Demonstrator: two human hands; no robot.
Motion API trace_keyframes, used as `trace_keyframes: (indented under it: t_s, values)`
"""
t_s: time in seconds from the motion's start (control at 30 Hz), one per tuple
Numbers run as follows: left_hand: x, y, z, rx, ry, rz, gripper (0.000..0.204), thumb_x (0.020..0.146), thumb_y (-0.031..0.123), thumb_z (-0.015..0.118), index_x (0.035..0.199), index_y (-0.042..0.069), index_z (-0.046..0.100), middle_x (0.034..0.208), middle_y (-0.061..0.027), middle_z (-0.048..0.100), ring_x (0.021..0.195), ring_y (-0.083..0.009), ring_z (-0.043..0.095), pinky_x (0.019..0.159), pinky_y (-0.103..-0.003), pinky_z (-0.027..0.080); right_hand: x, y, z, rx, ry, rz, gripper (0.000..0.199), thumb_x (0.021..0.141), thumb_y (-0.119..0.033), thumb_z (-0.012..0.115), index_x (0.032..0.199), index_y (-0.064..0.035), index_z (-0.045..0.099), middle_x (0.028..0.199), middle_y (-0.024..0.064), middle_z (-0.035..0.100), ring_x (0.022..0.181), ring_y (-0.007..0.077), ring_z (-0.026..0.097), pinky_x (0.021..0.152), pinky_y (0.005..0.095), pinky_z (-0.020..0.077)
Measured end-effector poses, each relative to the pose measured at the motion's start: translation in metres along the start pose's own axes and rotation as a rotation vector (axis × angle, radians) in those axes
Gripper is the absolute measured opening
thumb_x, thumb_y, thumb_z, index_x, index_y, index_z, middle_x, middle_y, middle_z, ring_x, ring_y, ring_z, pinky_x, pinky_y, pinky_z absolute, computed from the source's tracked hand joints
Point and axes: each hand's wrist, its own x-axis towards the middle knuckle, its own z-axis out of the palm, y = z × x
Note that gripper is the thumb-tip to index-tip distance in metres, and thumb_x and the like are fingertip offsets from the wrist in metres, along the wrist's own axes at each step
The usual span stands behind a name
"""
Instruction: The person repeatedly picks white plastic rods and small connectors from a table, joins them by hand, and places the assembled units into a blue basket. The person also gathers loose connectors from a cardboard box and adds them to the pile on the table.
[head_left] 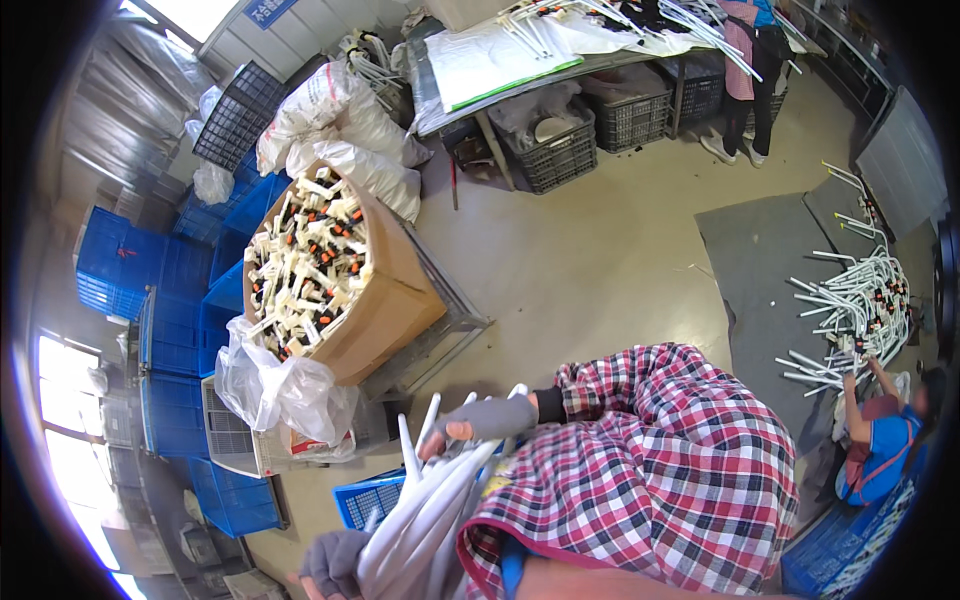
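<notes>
You seem to be at the step of holding and steadying a big bunch of long, thin, smooth white tubes [425, 510]. It is low in the head view, left of the middle, right by your body. A blue plastic basket with little holes [372, 495] shows behind it. I cannot tell if any tubes rest in there.

Your right hand [490, 417], in a grey cloth glove with bare fingertips, is closed around tubes near their top ends. Your left hand [335, 560], in a grey glove too, is down at the lower left side of the bunch. I cannot tell if its fingers grip the tubes or just press on them.

I think your next move calls for a snug squeeze from both sides, so no tube slips out. The loose tops could poke or snag on things.

The long way of the bunch goes from the bottom edge up and a bit to the right. The tops point up, away from you, and spread like a fan: one leans left, another leans right. The low ends are hidden. Past the tops stands a big brown cardboard box full of small parts [400, 300].
</notes>
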Motion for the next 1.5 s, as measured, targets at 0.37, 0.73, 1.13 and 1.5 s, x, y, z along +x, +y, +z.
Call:
trace_keyframes:
  t_s: [0.37,0.73,1.13,1.5]
  values:
    - [0.049,-0.139,-0.193,-0.234,0.387,-0.468,0.049,0.105,0.031,0.032,0.092,-0.001,0.067,0.077,-0.0177,0.067,0.065,-0.0256,0.069,0.062,-0.035,0.057,-0.268,-0.057,-0.114,-0.439,1.016,-0.253,0.029,0.089,-0.015,0.065,0.116,-0.0036,0.063,0.112,0.0090,0.064,0.098,0.0165,0.062,0.091,0.0303,0.0493]
    - [-0.046,-0.350,-0.420,-0.729,0.239,-0.283,0.043,0.109,0.030,0.024,0.108,0.002,0.058,0.085,-0.0087,0.071,0.073,-0.0138,0.072,0.066,-0.021,0.049,-0.282,-0.256,-0.154,-1.058,1.104,-0.470,0.050,0.090,-0.039,0.069,0.122,-0.0034,0.055,0.149,0.0243,0.035,0.145,0.0365,0.028,0.112,0.0511,0.0324]
    - [-0.015,-0.472,-0.636,-0.634,0.525,-0.720,0.051,0.109,0.034,0.018,0.094,0.008,0.059,0.066,-0.0022,0.068,0.048,-0.0098,0.062,0.061,-0.022,0.048,-0.339,-0.287,-0.361,-0.675,1.182,-0.239,0.120,0.060,-0.069,0.080,0.152,-0.0082,0.033,0.160,0.0180,0.023,0.149,0.0356,0.017,0.119,0.0483,0.0193]
    - [-0.036,-0.597,-0.851,-0.640,0.633,-1.135,0.048,0.109,0.040,0.023,0.117,0.008,0.057,0.080,-0.0076,0.064,0.059,-0.0178,0.060,0.073,-0.033,0.052,-0.398,-0.356,-0.559,-0.075,1.306,-0.251,0.098,0.078,-0.058,0.074,0.149,-0.0029,0.037,0.158,0.0149,0.027,0.148,0.0269,0.023,0.119,0.0378,0.0217]
